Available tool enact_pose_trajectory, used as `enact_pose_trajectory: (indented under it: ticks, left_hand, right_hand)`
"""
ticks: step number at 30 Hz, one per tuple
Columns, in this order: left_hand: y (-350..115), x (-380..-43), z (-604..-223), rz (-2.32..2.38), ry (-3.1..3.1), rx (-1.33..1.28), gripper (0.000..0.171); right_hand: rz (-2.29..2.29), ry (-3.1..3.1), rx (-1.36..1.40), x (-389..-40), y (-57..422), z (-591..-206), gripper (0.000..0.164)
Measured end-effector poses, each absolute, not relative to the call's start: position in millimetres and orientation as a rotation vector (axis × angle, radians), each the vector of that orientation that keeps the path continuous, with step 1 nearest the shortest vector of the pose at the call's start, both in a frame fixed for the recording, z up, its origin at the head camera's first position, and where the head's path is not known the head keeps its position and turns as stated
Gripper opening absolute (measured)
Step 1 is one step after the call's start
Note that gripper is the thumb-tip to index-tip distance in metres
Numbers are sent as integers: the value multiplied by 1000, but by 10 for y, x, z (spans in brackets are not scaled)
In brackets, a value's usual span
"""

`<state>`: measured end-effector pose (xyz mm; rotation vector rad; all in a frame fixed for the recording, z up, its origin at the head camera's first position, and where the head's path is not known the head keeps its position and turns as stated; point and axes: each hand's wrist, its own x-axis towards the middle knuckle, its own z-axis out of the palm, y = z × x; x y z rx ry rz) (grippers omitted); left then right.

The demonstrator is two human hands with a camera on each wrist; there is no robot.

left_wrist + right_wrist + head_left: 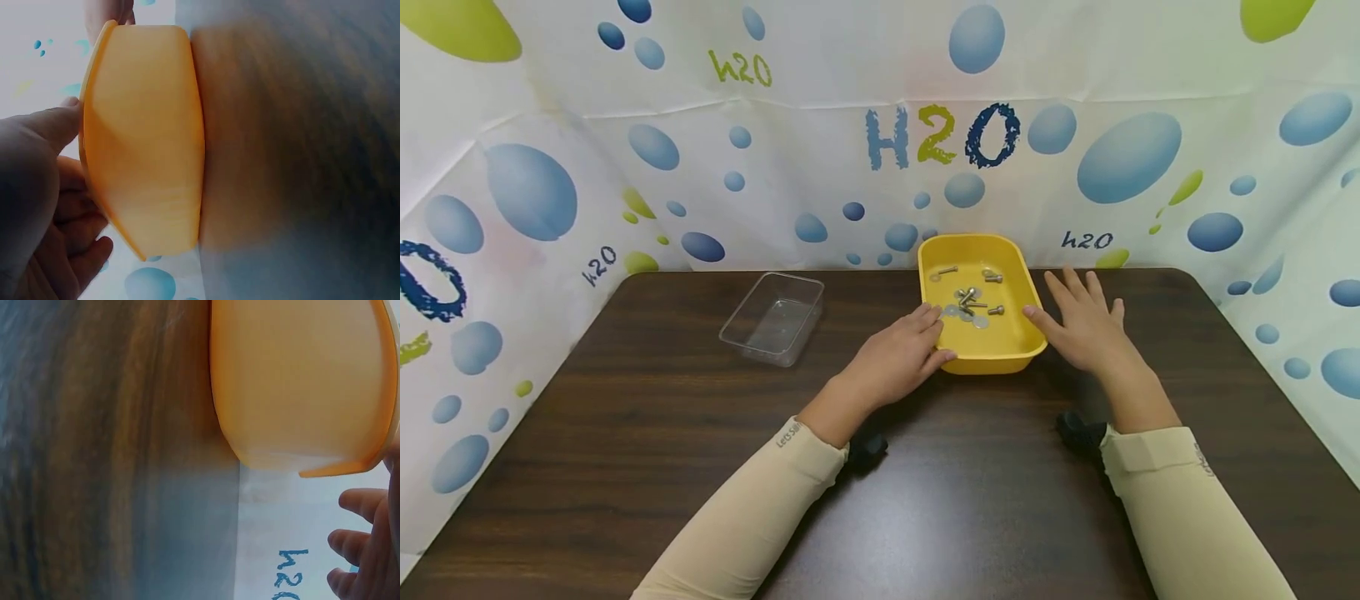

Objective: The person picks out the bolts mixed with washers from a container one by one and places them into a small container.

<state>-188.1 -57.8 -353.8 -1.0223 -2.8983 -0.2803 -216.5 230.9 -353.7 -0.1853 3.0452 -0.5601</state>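
A yellow plastic tray (992, 364) stands at the back of the table. Inside lie several metal screws (967, 296) and pale flat washers (981, 322). At its front left corner is my left hand (897, 354), fingers loosely bent beside the left rim and thumb at the front rim. In the left wrist view this thumb (59, 122) meets the rim, while the fingers (81, 231) bend outside it. My right hand (1086, 329) lies along the right side, fingers spread and straight, its thumb at the right rim. The right wrist view shows three fingertips (356, 544) apart from the tray wall (300, 381).
A clear plastic box (772, 321) stands on the dark wooden table (625, 417), left of the tray. A white backdrop (820, 167) with blue drops rises behind the table's back edge and along both sides.
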Motion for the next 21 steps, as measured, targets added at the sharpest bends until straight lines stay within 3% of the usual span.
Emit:
enact_pose_trajectory:
  ticks: [9,21]
  left_hand:
    - [-529,-1842,-3564,-152,-2718,-1204,34]
    - [-533,-1818,-3595,-147,-2738,-1154,46]
  right_hand:
    - [-625,3062,-235,-2087,2216,-3502,86]
    - [-689,3060,-440,-2170,1841,-3214,65]
